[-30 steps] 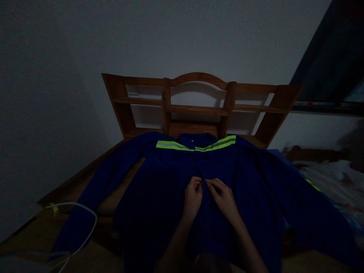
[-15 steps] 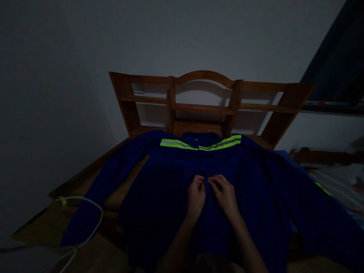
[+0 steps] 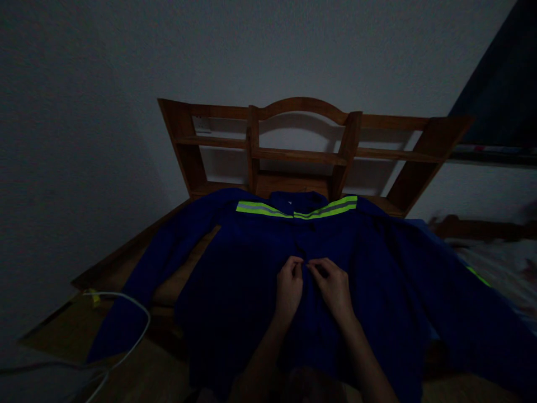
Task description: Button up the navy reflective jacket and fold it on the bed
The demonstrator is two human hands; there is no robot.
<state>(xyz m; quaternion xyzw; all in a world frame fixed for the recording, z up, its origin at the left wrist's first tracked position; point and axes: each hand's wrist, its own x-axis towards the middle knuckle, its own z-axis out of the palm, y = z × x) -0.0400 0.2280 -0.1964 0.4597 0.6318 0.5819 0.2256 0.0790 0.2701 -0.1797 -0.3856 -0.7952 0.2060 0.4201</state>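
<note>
A dark blue work jacket (image 3: 251,263) lies spread out front side up, its collar at the far end and both sleeves reaching outward. Yellow-green reflective strips with a grey band cross its chest. Over the middle of the front opening, my left hand (image 3: 290,282) pinches the jacket's edge between thumb and fingers. Close beside it, my right hand (image 3: 332,282) is closed in a similar pinch on the other side of the opening. The fingertips of both hands almost meet. Any button between them is too small and dark to make out.
Behind the jacket stands a wooden desk shelf (image 3: 300,154) against a pale wall. A white cable (image 3: 146,319) loops over the left sleeve, near a yellow tag. To the right is a bed (image 3: 503,257) with pale bedding, below a dark curtain. The room is dim.
Both hands stay at the same spot on the front opening, with only slight finger movement. The view has shifted a little; the jacket lies as before.
</note>
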